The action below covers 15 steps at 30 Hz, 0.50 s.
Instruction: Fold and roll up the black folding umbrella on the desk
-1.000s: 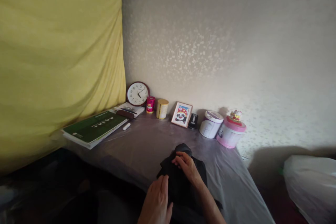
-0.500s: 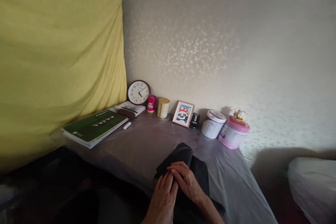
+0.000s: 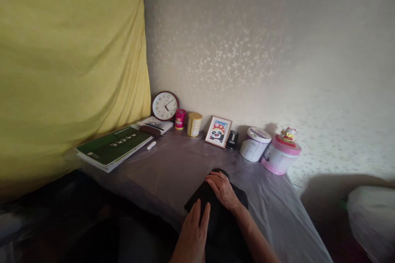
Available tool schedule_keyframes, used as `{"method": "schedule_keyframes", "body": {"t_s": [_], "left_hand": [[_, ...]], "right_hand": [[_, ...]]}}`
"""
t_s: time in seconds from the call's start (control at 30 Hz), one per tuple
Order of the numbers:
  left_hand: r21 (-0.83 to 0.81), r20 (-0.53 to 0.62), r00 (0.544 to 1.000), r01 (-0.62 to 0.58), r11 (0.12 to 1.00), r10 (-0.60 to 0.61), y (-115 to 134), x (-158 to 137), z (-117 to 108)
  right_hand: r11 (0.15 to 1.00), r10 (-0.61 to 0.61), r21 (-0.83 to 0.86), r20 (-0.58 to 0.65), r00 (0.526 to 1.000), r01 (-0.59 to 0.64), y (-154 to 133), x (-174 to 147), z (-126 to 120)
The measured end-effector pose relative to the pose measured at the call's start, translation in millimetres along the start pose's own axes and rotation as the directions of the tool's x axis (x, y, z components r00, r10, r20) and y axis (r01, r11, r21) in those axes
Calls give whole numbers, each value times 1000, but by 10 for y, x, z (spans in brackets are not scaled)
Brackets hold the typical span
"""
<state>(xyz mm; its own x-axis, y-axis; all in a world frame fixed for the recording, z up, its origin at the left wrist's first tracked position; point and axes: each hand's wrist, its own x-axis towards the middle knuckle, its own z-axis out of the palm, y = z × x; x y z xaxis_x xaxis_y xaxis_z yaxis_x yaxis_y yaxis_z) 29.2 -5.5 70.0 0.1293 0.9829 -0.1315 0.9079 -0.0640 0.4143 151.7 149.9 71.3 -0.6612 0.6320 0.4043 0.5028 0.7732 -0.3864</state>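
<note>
A black piece of folded cloth point(image 3: 220, 230), perhaps a garment, lies near the table's front edge. My right hand point(image 3: 224, 191) rests on its far part with the fingers together and laid over the fabric. Closer to me, my left hand point(image 3: 194, 228) is at the cloth's near left side, fingers stretched out and the thumb side apart. Neither hand visibly grips the fabric. Part of the cloth is hidden under my hands and forearms.
Along the wall stand a round clock point(image 3: 165, 106), a pink can point(image 3: 180, 119), a yellow-lidded can point(image 3: 194, 124), a panda picture frame point(image 3: 218, 132), a black stapler-like object point(image 3: 232, 140), a white tub point(image 3: 255, 144) and a pink tub point(image 3: 280, 156). A green book point(image 3: 114, 148) lies left on the table point(image 3: 173, 168).
My right hand has moved away from my left, forward across the cloth to its far part. The left hand's fingers have spread, and the cloth's far end looks flatter.
</note>
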Motion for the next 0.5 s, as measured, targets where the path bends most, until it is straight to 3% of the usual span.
{"method": "schedule_keyframes", "body": {"t_s": [0.2, 0.3, 0.5], "left_hand": [[-44, 9, 999, 46, 998, -46, 39, -2, -56], [-17, 29, 998, 59, 998, -59, 63, -9, -81], [-27, 2, 999, 54, 998, -54, 63, -61, -61]], "right_hand": [[996, 67, -53, 1, 998, -67, 238, 174, -12], [982, 171, -65, -87, 981, -177, 314, 180, -14], [867, 482, 21, -296, 825, -498, 485, -246, -188]]}}
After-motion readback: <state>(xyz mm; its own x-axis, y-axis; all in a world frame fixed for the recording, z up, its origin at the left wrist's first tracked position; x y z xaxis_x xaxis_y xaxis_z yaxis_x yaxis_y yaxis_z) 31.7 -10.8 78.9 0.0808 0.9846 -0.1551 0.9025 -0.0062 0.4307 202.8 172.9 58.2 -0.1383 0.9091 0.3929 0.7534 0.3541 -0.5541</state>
